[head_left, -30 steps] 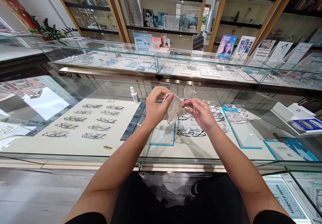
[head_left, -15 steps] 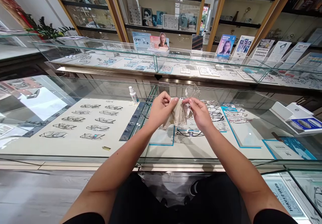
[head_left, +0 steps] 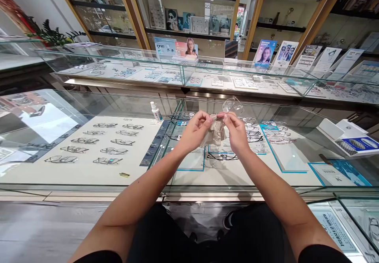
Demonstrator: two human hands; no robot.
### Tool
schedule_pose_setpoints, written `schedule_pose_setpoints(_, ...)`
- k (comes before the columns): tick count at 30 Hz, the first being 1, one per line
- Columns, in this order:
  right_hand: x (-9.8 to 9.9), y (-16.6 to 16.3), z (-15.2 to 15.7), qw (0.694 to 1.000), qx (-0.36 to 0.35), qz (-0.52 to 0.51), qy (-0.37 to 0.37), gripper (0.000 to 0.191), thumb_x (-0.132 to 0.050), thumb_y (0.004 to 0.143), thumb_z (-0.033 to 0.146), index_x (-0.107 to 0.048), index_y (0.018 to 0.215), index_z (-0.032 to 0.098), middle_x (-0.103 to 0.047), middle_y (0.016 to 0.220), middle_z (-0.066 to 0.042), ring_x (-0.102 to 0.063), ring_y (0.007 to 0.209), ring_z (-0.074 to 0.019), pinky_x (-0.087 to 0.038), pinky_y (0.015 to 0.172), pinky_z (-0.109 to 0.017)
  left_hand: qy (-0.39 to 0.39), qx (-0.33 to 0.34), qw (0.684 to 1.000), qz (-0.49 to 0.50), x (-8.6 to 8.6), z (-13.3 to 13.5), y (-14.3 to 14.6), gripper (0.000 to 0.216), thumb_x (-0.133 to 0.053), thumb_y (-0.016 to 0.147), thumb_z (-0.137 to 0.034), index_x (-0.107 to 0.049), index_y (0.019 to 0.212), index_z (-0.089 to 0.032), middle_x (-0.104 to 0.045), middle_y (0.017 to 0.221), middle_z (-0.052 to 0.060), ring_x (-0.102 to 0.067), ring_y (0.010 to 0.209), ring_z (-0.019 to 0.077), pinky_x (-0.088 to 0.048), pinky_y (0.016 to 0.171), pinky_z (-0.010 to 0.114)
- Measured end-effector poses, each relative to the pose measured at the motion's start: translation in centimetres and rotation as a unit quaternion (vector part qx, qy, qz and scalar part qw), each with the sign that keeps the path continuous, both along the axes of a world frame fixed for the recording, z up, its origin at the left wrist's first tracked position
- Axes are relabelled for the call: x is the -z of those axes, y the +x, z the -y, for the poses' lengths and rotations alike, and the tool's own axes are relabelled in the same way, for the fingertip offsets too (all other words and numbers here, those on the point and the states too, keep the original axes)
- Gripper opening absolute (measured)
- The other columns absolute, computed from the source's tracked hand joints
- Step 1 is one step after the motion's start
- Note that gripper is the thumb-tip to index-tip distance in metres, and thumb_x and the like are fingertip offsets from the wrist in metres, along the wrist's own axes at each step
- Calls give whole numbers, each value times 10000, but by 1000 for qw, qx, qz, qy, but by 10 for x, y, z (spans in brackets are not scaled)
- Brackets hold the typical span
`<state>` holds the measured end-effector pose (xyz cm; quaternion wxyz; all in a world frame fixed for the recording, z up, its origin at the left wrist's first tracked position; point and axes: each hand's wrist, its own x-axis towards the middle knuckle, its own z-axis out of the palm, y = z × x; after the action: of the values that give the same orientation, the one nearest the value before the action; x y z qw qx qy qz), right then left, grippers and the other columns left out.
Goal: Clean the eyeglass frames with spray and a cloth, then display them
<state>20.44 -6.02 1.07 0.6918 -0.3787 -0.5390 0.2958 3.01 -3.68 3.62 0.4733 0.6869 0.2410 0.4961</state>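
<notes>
Above the glass counter, my left hand (head_left: 196,131) is closed on a thin beige cleaning cloth (head_left: 213,135), which hangs below its fingers. My right hand (head_left: 236,132) pinches a pair of thin-framed eyeglasses (head_left: 232,105) beside it. One part of the glasses sticks up above my right fingers; the lower part lies against the cloth between both hands. My fingers cover much of the frame, and I cannot tell exactly which part they grip.
A white spray bottle (head_left: 156,112) stands on the glass counter (head_left: 133,179). Rows of eyeglasses (head_left: 110,159) lie under the glass. At the right sits an open white case (head_left: 349,137). A second display case (head_left: 183,75) runs behind, with brochures (head_left: 265,53) on top.
My left hand and the cloth have shifted right, closer to my right hand. The eyeglasses have tilted, with their upper part moving slightly right.
</notes>
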Motion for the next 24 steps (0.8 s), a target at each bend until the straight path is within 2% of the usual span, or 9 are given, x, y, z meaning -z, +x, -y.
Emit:
schedule_pose_setpoints(3, 0, -1, 0, 1000, 1, -8, 8, 405, -764, 964, 689, -870, 925, 300, -742, 1131, -78, -676, 1224, -287, -522, 1154, -479, 22, 21, 999, -12, 3, 2, 3, 578, -736, 951, -779, -549, 918, -234, -483, 756, -45, -402, 662, 133, -349, 624, 275)
schedule_pose_setpoints(11, -2, -2, 2, 1000, 8, -4, 14, 410, -742, 986, 671, -853, 926, 281, -758, 1136, -79, -681, 1249, -282, -510, 1169, -460, 58, 4, 997, -57, 14, 5, 5, 481, -663, 1041, -689, -558, 934, -233, -559, 847, -19, -505, 760, 152, -407, 714, 281)
schedule_pose_setpoints(15, -2, -2, 4, 1000, -10, -1, 13, 388, -741, 998, 658, -853, 927, 293, -760, 1113, -69, -684, 1208, -271, -509, 1149, -440, 120, -28, 989, -85, 13, 10, 6, 453, -571, 1107, -614, -626, 895, -217, -669, 928, 34, -600, 875, 186, -455, 828, 314)
schedule_pose_setpoints(17, -2, -3, 4, 1000, -24, -6, 13, 378, -751, 993, 659, -857, 937, 300, -757, 1105, -65, -686, 1194, -272, -519, 1134, -433, 127, -52, 988, -76, 14, 12, 8, 451, -585, 1098, -611, -631, 886, -216, -702, 962, 54, -632, 906, 196, -480, 866, 325)
schedule_pose_setpoints(20, 0, -4, 4, 999, -41, -3, 8, 392, -744, 991, 674, -858, 951, 301, -749, 1098, -67, -683, 1189, -277, -534, 1116, -425, 75, -59, 995, -26, 17, 11, 12, 433, -745, 998, -633, -619, 977, -220, -711, 1049, 59, -657, 882, 170, -519, 854, 305)
schedule_pose_setpoints(24, 2, -4, 5, 998, -65, -18, -2, 369, -746, 994, 651, -853, 951, 301, -727, 1100, -58, -690, 1139, -262, -542, 1087, -410, -88, 11, 994, 63, 19, 6, 15, 680, -970, 757, -655, -556, 1099, -237, -709, 1090, 33, -664, 793, 121, -539, 756, 254)
